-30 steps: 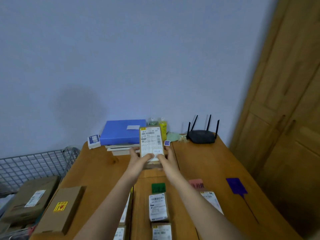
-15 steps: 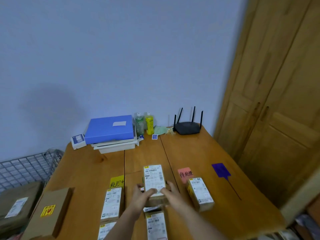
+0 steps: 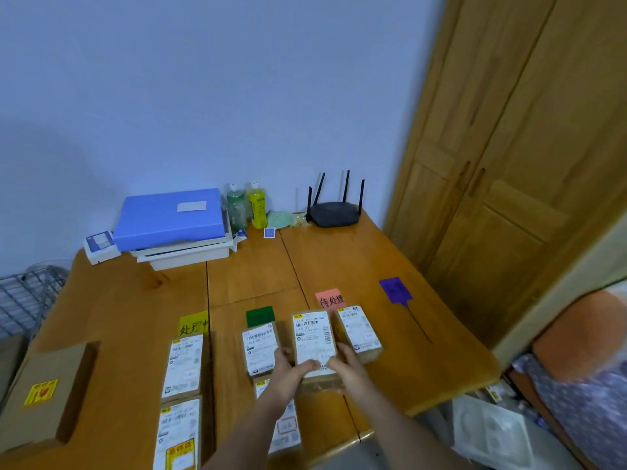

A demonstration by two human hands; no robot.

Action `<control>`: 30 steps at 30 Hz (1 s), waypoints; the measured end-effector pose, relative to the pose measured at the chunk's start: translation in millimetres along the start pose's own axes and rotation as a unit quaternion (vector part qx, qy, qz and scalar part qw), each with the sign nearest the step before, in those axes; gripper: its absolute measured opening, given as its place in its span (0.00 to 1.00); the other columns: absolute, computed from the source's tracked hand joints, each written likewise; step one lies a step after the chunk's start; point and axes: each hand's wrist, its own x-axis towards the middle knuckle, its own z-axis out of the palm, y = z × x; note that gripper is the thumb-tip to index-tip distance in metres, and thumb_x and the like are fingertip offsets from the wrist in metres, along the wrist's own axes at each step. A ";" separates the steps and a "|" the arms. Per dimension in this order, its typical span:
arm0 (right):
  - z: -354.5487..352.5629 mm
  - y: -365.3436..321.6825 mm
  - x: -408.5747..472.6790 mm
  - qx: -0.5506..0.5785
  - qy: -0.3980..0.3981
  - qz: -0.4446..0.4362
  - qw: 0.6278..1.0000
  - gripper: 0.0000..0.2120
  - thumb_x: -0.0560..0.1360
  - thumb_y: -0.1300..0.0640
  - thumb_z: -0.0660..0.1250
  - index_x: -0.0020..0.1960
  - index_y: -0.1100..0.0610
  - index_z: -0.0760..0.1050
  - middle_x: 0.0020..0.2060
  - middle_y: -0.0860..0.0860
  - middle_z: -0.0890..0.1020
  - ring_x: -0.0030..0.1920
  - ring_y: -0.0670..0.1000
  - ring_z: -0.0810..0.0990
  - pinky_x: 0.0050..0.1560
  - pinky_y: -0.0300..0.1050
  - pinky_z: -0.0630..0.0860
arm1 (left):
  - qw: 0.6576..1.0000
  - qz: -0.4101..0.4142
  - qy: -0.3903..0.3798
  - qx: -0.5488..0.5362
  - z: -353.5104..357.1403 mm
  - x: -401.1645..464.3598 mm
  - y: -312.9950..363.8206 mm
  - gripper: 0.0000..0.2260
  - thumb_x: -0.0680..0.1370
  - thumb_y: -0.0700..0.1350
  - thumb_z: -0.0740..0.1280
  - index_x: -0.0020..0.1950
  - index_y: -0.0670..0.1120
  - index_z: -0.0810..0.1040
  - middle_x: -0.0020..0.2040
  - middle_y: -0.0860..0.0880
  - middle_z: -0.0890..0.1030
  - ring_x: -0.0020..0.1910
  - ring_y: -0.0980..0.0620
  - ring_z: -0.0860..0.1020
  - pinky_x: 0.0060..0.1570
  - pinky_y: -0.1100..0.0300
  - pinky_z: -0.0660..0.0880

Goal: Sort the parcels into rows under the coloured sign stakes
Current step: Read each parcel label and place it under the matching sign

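Both hands grip the near end of a small brown parcel [image 3: 312,337] with a white label; my left hand [image 3: 288,369] is on its left side, my right hand [image 3: 346,366] on its right. The parcel is between the green sign [image 3: 260,315] and the pink sign [image 3: 330,300], right beside another parcel [image 3: 358,330] lying under the pink sign. Two parcels [image 3: 259,347] lie under the green sign and two [image 3: 183,362] under the yellow sign [image 3: 194,325]. The purple sign stake [image 3: 395,290] has nothing under it.
A larger box with a yellow sticker [image 3: 44,391] lies at the table's left edge, a wire basket [image 3: 23,293] beyond it. A blue folder on trays [image 3: 171,220], two bottles [image 3: 246,205] and a router [image 3: 334,213] stand along the wall. Wooden doors [image 3: 509,164] rise at right.
The parcel came down from raised in front of me to table height, then shifted right from the green row toward the pink sign. My view turned right.
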 end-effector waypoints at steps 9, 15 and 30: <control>-62.0 18.3 12.1 -0.003 -0.050 0.031 0.998 0.25 0.76 0.54 0.64 0.71 0.46 0.63 0.60 0.47 0.74 0.57 0.51 0.73 0.55 0.50 0.72 | 0.999 -0.024 0.032 -0.010 63.1 10.7 -14.3 0.30 0.69 0.43 0.74 0.62 0.46 0.58 0.58 0.44 0.78 0.52 0.47 0.79 0.43 0.56 0.76; -132.3 52.3 13.0 -0.053 -0.094 0.125 0.986 0.31 0.66 0.55 0.67 0.68 0.50 0.64 0.58 0.50 0.78 0.53 0.52 0.79 0.54 0.49 0.77 | 0.996 -0.084 0.033 -0.013 124.4 8.5 -45.3 0.33 0.61 0.39 0.77 0.58 0.41 0.60 0.54 0.42 0.78 0.44 0.50 0.77 0.32 0.64 0.74; -182.0 84.6 47.4 -0.112 -0.108 0.174 0.972 0.28 0.76 0.60 0.64 0.73 0.58 0.59 0.69 0.56 0.70 0.62 0.55 0.73 0.61 0.49 0.71 | 0.985 -0.171 0.004 0.011 183.0 38.1 -69.0 0.27 0.74 0.40 0.70 0.69 0.41 0.63 0.55 0.47 0.77 0.50 0.49 0.78 0.39 0.61 0.78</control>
